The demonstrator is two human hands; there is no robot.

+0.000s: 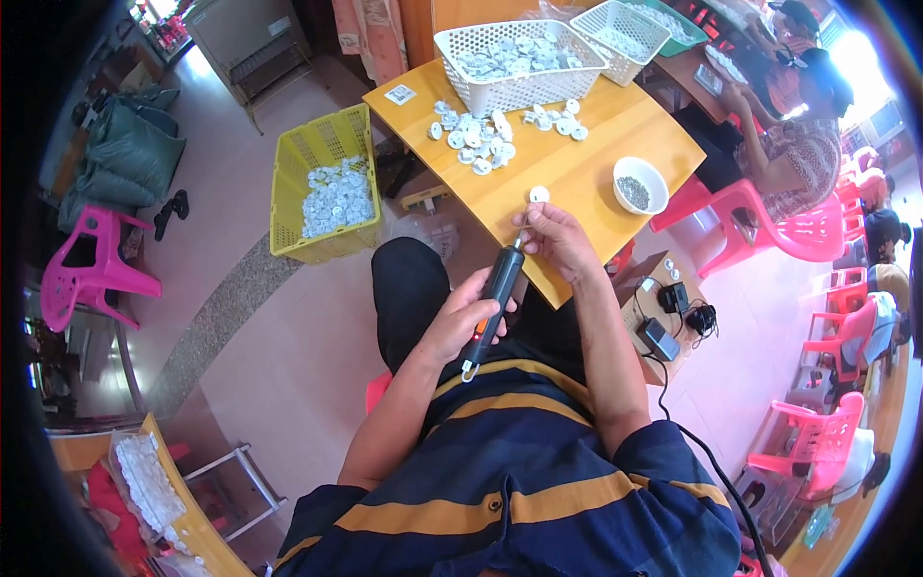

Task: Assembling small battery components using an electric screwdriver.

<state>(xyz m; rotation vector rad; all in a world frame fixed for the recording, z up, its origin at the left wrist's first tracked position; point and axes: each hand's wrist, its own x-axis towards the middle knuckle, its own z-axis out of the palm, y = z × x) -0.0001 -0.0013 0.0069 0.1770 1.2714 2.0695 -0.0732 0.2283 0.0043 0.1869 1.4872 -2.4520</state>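
Note:
My left hand (457,325) is wrapped round the body of a black electric screwdriver (502,274), which tilts up toward the table with a small hook at its lower end. At the screwdriver's tip, my right hand (562,240) has thumb and fingers pinched together; what they hold is too small to make out. Just beyond those fingers a round white plastic piece (538,194) lies on the wooden table (577,173). To the right stands a white bowl (660,200) of small grey metal parts. Farther back, similar white pieces (476,139) lie in a loose pile.
White perforated baskets (519,96) of pieces stand at the table's back. A yellow crate (288,192) of pieces sits on the floor at left. Power adapters (658,338) with cables rest on a box at right. A person (788,154) sits nearby among pink chairs (798,226).

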